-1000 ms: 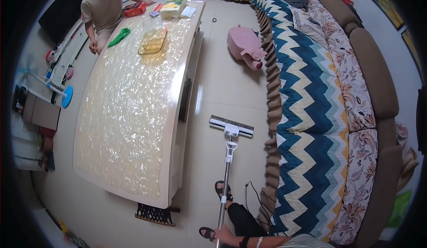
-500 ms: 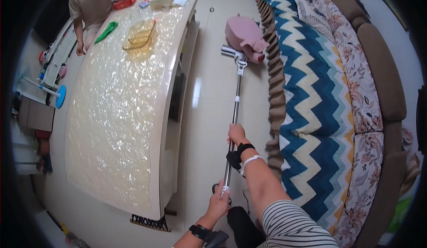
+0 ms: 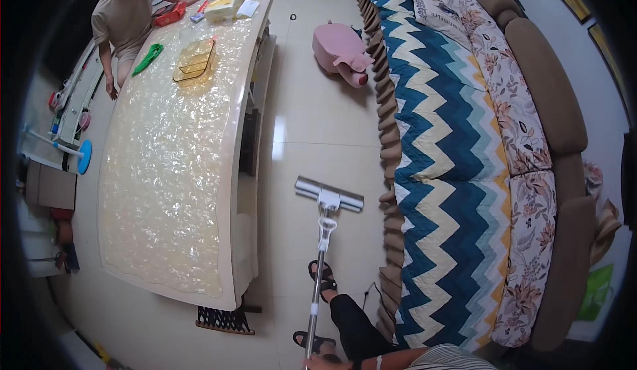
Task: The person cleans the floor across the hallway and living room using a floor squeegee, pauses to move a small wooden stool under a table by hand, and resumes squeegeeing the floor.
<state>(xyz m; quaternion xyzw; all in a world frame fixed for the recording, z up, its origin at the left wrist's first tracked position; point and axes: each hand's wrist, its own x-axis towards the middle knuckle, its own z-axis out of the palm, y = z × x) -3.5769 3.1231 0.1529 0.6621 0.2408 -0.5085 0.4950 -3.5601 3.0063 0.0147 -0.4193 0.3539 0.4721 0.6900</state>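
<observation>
A silver-poled sponge mop (image 3: 321, 257) with a wide white-and-grey head (image 3: 328, 194) slants across the tiled floor between the long table and the sofa. Its head is on the floor just ahead of my feet. My right hand (image 3: 324, 363) closes around the pole at the lower edge, only partly in the picture. My left hand is out of view. Beside the pole my feet in black sandals (image 3: 323, 278) stand on the tiles.
The long table (image 3: 229, 237) with a shiny clear cover bounds the left, holding an amber tray (image 3: 194, 60). A sofa with a zigzag cover (image 3: 438, 171) lines the right. Farther off, a pink animal-shaped stool (image 3: 338, 48) lies near the sofa. Another person (image 3: 123, 18) is beyond the table.
The mop head has come back from beside the pink stool to close before my feet. My right hand has drawn down to the lower edge, and my left hand has left the picture.
</observation>
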